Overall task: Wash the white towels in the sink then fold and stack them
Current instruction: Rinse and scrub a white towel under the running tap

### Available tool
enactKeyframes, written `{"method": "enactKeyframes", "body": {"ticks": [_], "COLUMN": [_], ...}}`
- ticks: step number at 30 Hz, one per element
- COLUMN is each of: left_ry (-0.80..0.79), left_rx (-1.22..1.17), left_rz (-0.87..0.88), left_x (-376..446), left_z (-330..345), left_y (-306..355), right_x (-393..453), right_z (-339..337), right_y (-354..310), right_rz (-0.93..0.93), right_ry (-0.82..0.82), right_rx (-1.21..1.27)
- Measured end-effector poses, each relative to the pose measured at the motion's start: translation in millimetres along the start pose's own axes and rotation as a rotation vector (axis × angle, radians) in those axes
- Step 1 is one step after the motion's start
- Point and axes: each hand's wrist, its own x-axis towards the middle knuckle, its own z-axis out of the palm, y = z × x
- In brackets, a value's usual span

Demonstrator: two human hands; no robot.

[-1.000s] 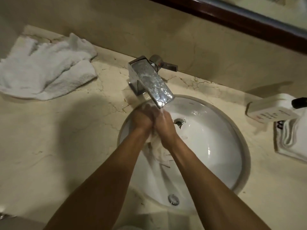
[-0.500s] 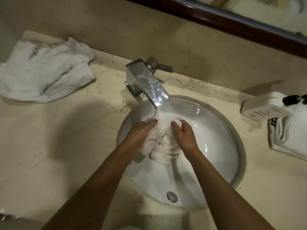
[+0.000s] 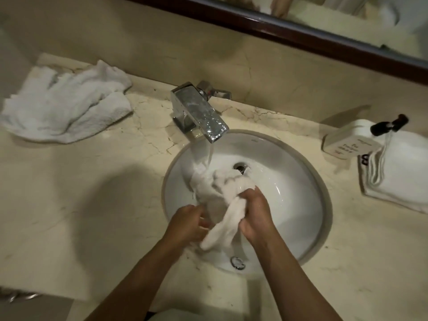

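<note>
Both hands over the round sink (image 3: 308, 205). Left hand (image 3: 188, 224) at 7 o'clock of the basin, fingers curled onto the wet towel (image 3: 222, 200); right hand (image 3: 254, 216) beside it, fingers clamped round a twisted length of it. Towel bunched mid-basin, far end under water running from the chrome faucet (image 3: 200, 112) at 12. Crumpled towel (image 3: 67, 105) on surface at 10; folded towels (image 3: 398, 167) and soap bottle (image 3: 347, 141) at 2.
</note>
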Motion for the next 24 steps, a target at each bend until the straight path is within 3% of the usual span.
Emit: {"method": "enactKeyframes", "body": {"ticks": [2,5,8,9,10,13,17,21,24], "left_ry": [0.034,0.057,-0.008,-0.025,-0.071,-0.136,0.121,-0.08,-0.154], "left_rx": [-0.047,-0.086,-0.664,-0.762,-0.779,-0.538,-0.547,-0.923,-0.865], "left_rz": [-0.077,0.003,-0.081,-0.12,-0.114,-0.097,-0.039,-0.141,-0.242], "left_x": [12.8,29.1,38.5,37.4,38.9,41.5,48.7,28.5,28.8], "left_z": [12.2,31.3,38.5,37.0,34.2,28.5,12.8,2.3,-9.0], "left_y": [-5.7,-9.5,0.2,0.8,-0.7,-0.1,15.1,44.4,34.3], "right_x": [-11.9,-26.3,-35.9,-41.0,-41.8,-52.0,-61.0,-53.3,-44.2], "right_z": [-6.0,-7.8,-11.7,-12.8,-18.1,-24.1,-32.7,-39.9,-37.7], "right_y": [-9.8,-22.2,-31.2,-35.0,-38.2,-56.1,-75.0,-92.7,-83.3], "right_rz": [0.08,0.171,0.16,0.154,0.144,0.101,0.0,0.013,-0.045], "right_ry": [-0.145,-0.311,-0.366,-0.37,-0.359,-0.381,-0.411,-0.368,-0.292], "right_rx": [0.082,0.204,0.176,0.15,0.122,0.079,-0.053,-0.029,-0.127]}}
